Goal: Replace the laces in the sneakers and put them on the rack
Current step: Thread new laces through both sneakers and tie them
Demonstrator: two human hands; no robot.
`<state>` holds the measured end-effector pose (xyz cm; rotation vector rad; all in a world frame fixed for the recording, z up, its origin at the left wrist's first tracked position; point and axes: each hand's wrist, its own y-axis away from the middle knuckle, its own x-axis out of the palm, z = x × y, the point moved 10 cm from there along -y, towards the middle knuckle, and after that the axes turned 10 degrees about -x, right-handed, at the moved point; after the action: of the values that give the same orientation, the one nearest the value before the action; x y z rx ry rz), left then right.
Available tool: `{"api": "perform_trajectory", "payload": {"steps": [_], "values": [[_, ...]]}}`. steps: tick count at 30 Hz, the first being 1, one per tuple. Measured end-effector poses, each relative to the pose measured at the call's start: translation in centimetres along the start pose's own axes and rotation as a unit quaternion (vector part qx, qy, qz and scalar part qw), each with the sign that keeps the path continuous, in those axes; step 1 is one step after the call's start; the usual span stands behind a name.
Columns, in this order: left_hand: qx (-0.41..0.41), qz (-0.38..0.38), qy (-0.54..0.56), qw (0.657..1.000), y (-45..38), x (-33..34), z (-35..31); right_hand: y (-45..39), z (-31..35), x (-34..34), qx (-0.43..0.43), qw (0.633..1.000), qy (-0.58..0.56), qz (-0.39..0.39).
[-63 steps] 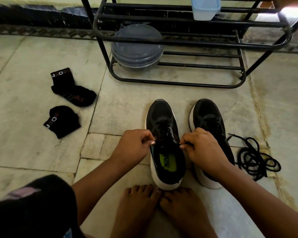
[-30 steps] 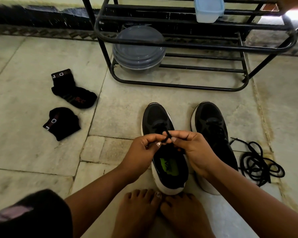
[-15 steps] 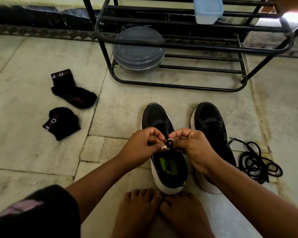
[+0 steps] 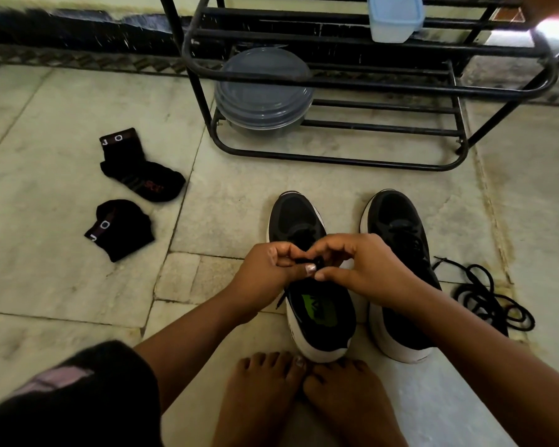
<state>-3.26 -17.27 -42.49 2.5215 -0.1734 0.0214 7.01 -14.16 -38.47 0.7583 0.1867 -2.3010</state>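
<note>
Two black sneakers with white soles stand side by side on the floor, toes toward the rack. Over the tongue of the left sneaker point(image 4: 317, 321), my left hand point(image 4: 268, 269) and my right hand point(image 4: 359, 269) meet, each pinching the black lace point(image 4: 317, 263) of that shoe between thumb and fingers. The right sneaker point(image 4: 397, 227) stands partly under my right wrist. A loose black lace point(image 4: 488, 298) lies coiled on the floor to its right. The black metal shoe rack point(image 4: 352, 87) stands behind the shoes.
Two black socks point(image 4: 142, 179) point(image 4: 120, 229) lie on the floor at the left. A grey lidded bowl point(image 4: 265, 91) sits on the rack's lower shelf and a pale blue box point(image 4: 394, 17) on the upper one. My bare feet point(image 4: 304, 398) touch the sneaker's heel.
My hands came together from the sides of the left sneaker and now work the lace ends close together above its tongue. The sneakers have not moved.
</note>
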Motion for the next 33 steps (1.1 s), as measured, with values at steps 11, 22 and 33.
{"api": "perform_trajectory", "payload": {"steps": [11,22,33], "values": [[0.033,0.011,0.012,0.999,0.1,0.2,-0.3,0.4,-2.8,0.0,0.058,0.986,-0.125,-0.098],[-0.017,0.066,-0.057,0.996,-0.1,0.9,-0.6,0.1,-3.0,1.1,0.036,0.971,-0.230,-0.050],[-0.106,-0.009,0.023,0.994,-0.5,0.2,1.0,-0.3,0.6,-0.6,-0.149,0.986,0.072,-0.012]]}}
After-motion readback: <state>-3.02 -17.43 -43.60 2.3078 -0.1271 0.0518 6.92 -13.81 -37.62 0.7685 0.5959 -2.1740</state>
